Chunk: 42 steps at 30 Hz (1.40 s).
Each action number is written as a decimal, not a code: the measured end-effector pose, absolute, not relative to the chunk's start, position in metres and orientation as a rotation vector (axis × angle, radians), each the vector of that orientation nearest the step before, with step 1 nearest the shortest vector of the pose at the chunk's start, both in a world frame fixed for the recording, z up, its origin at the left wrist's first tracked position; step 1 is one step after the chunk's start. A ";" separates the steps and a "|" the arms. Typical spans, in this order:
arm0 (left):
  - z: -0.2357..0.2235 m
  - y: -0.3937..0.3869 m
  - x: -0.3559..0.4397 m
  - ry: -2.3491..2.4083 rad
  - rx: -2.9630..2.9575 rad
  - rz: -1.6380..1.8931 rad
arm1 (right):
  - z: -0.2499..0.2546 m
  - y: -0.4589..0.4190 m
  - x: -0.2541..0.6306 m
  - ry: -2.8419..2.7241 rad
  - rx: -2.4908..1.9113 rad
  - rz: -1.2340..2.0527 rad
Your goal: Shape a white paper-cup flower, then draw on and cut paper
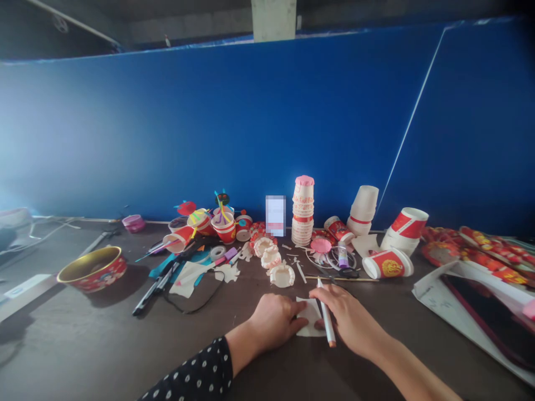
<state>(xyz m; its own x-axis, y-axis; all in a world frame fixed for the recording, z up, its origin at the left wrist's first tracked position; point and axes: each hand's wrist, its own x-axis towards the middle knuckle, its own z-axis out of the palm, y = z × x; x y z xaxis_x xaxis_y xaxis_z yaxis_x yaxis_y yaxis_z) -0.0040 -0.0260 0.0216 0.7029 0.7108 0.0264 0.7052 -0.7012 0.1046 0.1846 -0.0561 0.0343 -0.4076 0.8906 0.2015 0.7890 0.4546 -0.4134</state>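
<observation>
A small piece of white paper (308,318) lies on the dark table between my hands. My left hand (271,322) is curled at its left edge, thumb and forefinger pinning it down. Closed around a white marker pen (327,318) with an orange end is my right hand (349,317), at the paper's right side. The marker slants across the paper's right part, orange end toward me. Beyond the hands are crimped white paper rings (282,275), paper scraps (301,271) and a thin wooden stick (340,278).
A tall stack of paper cups (302,214) stands behind. Right of it are a glue stick (343,256), a tipped red cup (388,264) and a tray (434,303) holding a dark phone (493,320). Leftward lie decorated cups (224,227), tape (217,254) and a red-gold bowl (94,273).
</observation>
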 end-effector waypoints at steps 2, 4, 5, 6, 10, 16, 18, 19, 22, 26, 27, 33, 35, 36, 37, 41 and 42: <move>0.022 -0.027 -0.003 1.201 2.820 0.068 | 0.036 -0.057 0.183 -2.353 -1.402 0.352; 0.023 -0.027 -0.002 1.228 2.830 0.034 | 0.037 -0.057 0.183 -2.376 -1.401 0.343; 0.023 -0.027 -0.002 1.234 2.836 0.024 | 0.037 -0.057 0.183 -2.379 -1.404 0.339; 0.023 -0.028 -0.001 1.238 2.840 0.017 | 0.037 -0.057 0.184 -2.379 -1.407 0.337; 0.024 -0.028 -0.001 1.251 2.836 0.010 | 0.035 -0.056 0.186 -2.369 -1.427 0.322; 0.027 -0.029 -0.003 1.252 2.819 0.004 | 0.035 -0.054 0.188 -2.358 -1.481 0.341; 0.027 -0.029 -0.004 1.249 2.818 0.014 | 0.035 -0.054 0.189 -2.349 -1.493 0.357; 0.026 -0.030 -0.004 1.247 2.819 0.023 | 0.035 -0.054 0.189 -2.345 -1.496 0.363; 0.025 -0.030 -0.005 1.237 2.815 0.066 | 0.035 -0.053 0.190 -2.336 -1.495 0.369; 0.025 -0.031 -0.004 1.179 2.824 0.100 | 0.035 -0.052 0.190 -2.304 -1.470 0.393; 0.026 -0.031 -0.003 1.158 2.830 0.101 | 0.035 -0.052 0.191 -2.281 -1.455 0.411; 0.022 -0.035 0.001 1.124 2.822 0.137 | 0.038 -0.051 0.188 -1.766 -1.301 0.655; 0.020 -0.035 0.001 1.130 2.827 0.137 | 0.035 -0.052 0.183 -1.563 -1.254 0.806; 0.020 -0.036 0.001 1.130 2.834 0.134 | 0.033 -0.052 0.180 -1.484 -1.232 0.892; 0.020 -0.036 0.001 1.130 2.841 0.128 | 0.030 -0.052 0.177 -1.417 -1.226 0.971; 0.022 -0.037 0.002 1.142 2.852 0.086 | 0.017 -0.046 0.166 -1.283 -1.242 1.123; 0.023 -0.037 0.002 1.149 2.853 0.074 | 0.013 -0.044 0.165 -1.265 -1.241 1.140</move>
<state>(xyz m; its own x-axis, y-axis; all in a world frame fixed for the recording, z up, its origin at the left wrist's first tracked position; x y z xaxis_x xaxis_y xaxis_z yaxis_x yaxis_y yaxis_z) 0.0017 -0.0373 0.0228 0.7203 0.6933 0.0202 0.6902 -0.7194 0.0779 0.1647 -0.0438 0.0132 0.0130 0.9993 0.0343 0.0691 0.0333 -0.9971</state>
